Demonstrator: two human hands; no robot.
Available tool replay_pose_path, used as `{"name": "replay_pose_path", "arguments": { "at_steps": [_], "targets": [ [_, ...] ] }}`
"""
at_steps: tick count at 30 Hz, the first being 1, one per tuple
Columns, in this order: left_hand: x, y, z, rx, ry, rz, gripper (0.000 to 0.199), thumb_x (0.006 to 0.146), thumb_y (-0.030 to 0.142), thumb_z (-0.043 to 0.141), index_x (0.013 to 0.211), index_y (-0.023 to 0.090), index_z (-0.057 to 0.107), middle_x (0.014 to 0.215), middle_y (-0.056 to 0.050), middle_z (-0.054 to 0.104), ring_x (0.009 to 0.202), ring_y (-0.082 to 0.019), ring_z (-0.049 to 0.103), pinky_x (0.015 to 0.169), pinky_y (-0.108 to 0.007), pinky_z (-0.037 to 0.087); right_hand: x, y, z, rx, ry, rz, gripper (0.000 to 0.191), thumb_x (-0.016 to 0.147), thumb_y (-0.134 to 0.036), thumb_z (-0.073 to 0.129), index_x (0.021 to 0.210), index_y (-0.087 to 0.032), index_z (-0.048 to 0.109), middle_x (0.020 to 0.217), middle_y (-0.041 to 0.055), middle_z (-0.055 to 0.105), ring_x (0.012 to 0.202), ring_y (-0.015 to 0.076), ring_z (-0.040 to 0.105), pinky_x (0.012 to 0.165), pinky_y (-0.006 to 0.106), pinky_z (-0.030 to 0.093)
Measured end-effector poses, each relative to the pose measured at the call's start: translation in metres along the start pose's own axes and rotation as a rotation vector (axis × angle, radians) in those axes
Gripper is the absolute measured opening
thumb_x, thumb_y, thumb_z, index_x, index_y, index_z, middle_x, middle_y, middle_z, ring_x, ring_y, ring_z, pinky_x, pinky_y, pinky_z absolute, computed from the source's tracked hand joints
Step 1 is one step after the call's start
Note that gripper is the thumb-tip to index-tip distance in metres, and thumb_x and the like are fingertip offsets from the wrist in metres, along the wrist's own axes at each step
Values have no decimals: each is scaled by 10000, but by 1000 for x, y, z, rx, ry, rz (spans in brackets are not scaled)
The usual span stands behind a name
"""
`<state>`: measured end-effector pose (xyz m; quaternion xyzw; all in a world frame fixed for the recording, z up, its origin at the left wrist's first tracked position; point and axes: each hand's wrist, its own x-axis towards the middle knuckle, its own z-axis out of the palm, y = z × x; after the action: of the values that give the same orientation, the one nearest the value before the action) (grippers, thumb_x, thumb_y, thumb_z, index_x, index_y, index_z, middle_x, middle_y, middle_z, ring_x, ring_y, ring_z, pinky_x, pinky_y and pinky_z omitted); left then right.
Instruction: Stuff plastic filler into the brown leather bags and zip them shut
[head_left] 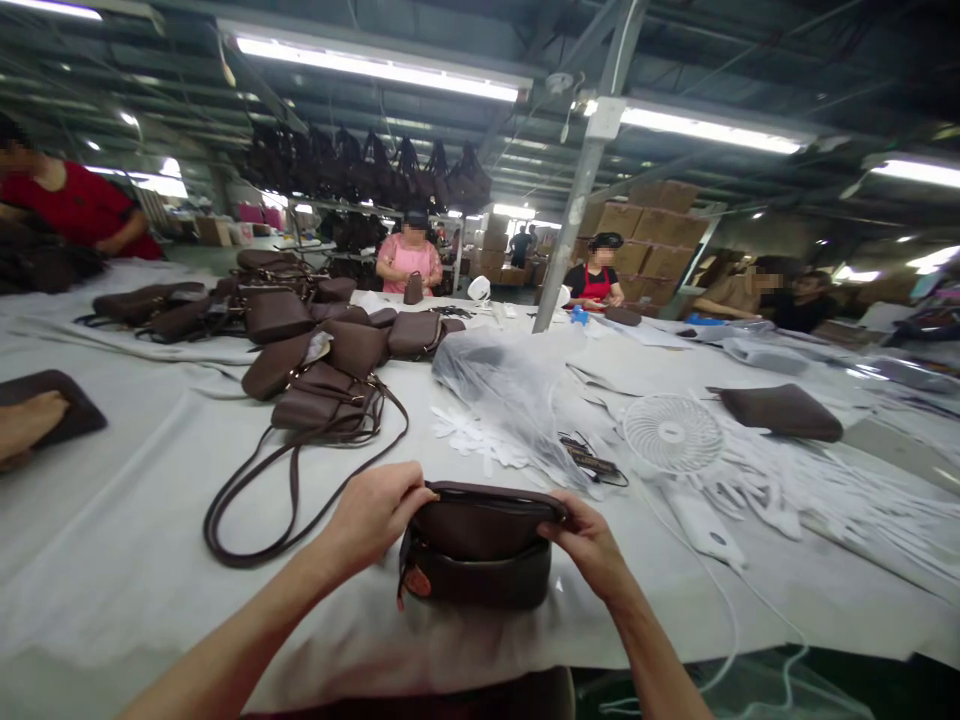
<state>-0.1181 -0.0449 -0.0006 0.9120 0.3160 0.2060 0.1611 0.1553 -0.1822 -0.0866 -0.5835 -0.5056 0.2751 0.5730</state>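
A small dark brown bag (480, 580) stands near the front edge of the white-covered table, with an orange-brown round tag at its lower left. My left hand (382, 510) pinches the upper left corner of its top edge. At the upper right corner, my right hand (589, 540) grips the same rim between thumb and fingers. The top edge is stretched between both hands, and a front pocket opening shows below it. Just beyond my left hand lies a brown bag (319, 400) with a long looped strap.
A pile of brown bags (277, 315) lies back left. Clear plastic (495, 370), a white fan (673, 435) with a cable and white cutouts (480, 440) lie ahead and right. Another person's hand (34, 425) rests on a brown piece at far left. Several people work beyond.
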Motion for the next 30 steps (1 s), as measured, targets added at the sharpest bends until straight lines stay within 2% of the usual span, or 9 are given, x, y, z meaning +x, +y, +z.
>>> {"name": "replay_pose_path", "arguments": {
  "at_steps": [3, 7, 10, 14, 18, 21, 23, 26, 30],
  "targets": [
    [0, -4, 6, -221, 47, -43, 269, 891, 320, 491, 658, 185, 489, 634, 22, 511, 621, -136, 469, 587, -249, 311, 1, -11, 1, -113, -18, -15, 362, 772, -381, 673, 1088, -211, 630, 995, 53, 679, 913, 221, 628, 836, 351, 517],
    [-7, -14, 16, -555, 55, -50, 133, 787, 280, 605, 726, 177, 546, 672, 26, 509, 647, -125, 468, 606, -233, 373, -4, -46, 12, -493, -16, -220, 459, 850, -326, 590, 1297, -236, 531, 1322, 96, 555, 1225, 263, 503, 1061, 452, 388],
    [-16, -25, 25, -750, 74, -53, 279, 705, 250, 670, 961, 177, 587, 857, -12, 569, 731, -134, 509, 665, -246, 450, 0, -73, 33, -726, -62, -381, 363, 881, -314, 572, 1231, -219, 590, 1245, 112, 601, 1170, 276, 532, 1027, 469, 415],
    [-21, -38, 35, -919, 1, -55, 482, 752, 240, 613, 1227, 198, 540, 1192, -87, 564, 921, -173, 563, 793, -304, 499, 15, -84, 66, -844, -117, -460, 276, 928, -240, 488, 1161, -196, 628, 1047, 110, 667, 965, 255, 610, 867, 425, 504],
    [-23, -44, 39, -1111, -124, -19, 419, 787, 222, 582, 1204, 184, 589, 1169, -81, 619, 1057, -207, 568, 944, -362, 451, 25, -77, 86, -795, -106, -528, 257, 945, -207, 446, 1080, -213, 665, 939, 85, 674, 866, 216, 617, 784, 359, 512],
    [-25, -46, 42, -1209, -168, -5, 390, 766, 253, 621, 1150, 186, 628, 1198, -89, 613, 1017, -214, 593, 892, -364, 477, 29, -70, 92, -705, -52, -574, 272, 953, -194, 423, 1043, -217, 679, 902, 74, 668, 849, 195, 611, 766, 329, 506],
    [-27, -44, 44, -1217, -203, 23, 360, 751, 282, 648, 1100, 196, 657, 1249, -96, 597, 1028, -228, 596, 875, -371, 483, 33, -66, 94, -656, -51, -607, 279, 951, -179, 417, 1036, -218, 680, 899, 68, 661, 866, 187, 609, 779, 323, 504],
    [-28, -36, 51, -1195, -169, 77, 334, 744, 293, 667, 1068, 215, 655, 1329, -88, 560, 1209, -258, 513, 1002, -410, 412, 37, -63, 95, -658, -51, -650, 272, 935, -169, 435, 1015, -233, 687, 960, 67, 645, 952, 196, 596, 890, 369, 480],
    [-31, -19, 62, -1246, -105, 109, 352, 807, 297, 588, 1144, 200, 551, 1357, -114, 534, 1309, -262, 435, 1087, -449, 336, 25, -70, 94, -793, 206, -584, 264, 878, -149, 472, 978, -236, 700, 1038, 85, 595, 1011, 234, 554, 896, 420, 460]
  ]
}}
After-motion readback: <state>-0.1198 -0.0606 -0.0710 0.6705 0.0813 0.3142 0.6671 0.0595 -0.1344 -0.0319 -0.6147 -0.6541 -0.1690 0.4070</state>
